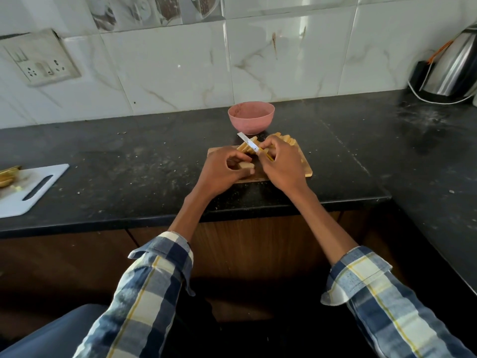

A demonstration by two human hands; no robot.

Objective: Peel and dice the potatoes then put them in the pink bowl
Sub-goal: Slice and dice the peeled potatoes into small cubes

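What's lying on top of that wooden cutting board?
On the wooden cutting board lie cut potato sticks. The left hand holds a potato piece, and the right hand grips a knife. The hands cover much of the board, so anything beneath them is hidden.

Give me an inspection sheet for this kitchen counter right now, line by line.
Surface: black counter, dusty, crumbs scattered.
Job's things: potato sticks on wooden board; pink bowl behind it, apparently empty.
Clutter: white board with scraps at left.
Hands: left hand holds potato piece; right hand grips knife.
Cables: white cord by kettle.
Surroundings: tiled wall, wall socket.
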